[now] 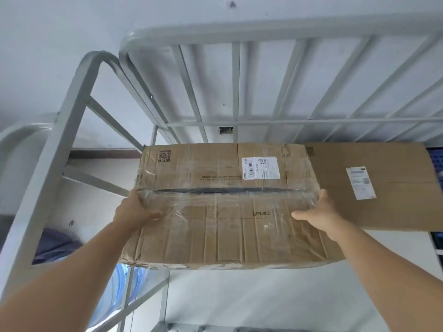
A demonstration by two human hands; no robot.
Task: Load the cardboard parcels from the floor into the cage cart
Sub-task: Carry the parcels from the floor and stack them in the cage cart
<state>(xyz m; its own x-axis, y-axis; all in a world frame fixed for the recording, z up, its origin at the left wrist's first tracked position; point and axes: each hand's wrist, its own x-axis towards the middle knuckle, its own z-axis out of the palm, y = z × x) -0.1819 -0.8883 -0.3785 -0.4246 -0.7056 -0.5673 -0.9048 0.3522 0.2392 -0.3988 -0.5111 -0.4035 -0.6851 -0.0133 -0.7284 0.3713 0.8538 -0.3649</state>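
Note:
A large taped cardboard parcel (223, 204) with a white shipping label is held up in the middle of the head view, inside the grey metal cage cart (235, 82). My left hand (134, 209) grips its left edge, thumb on the near face. My right hand (316, 212) grips its right edge, thumb likewise on the near face. A second cardboard parcel (388, 188) with a white label sits beside it on the right, touching it. What the held parcel rests on is hidden beneath it.
The cart's barred back wall rises behind the parcels, and its left side frame (60, 144) stands close by the left arm. A white wall lies beyond. Something blue (55, 245) shows low at the left, and a blue crate (435, 164) at the far right.

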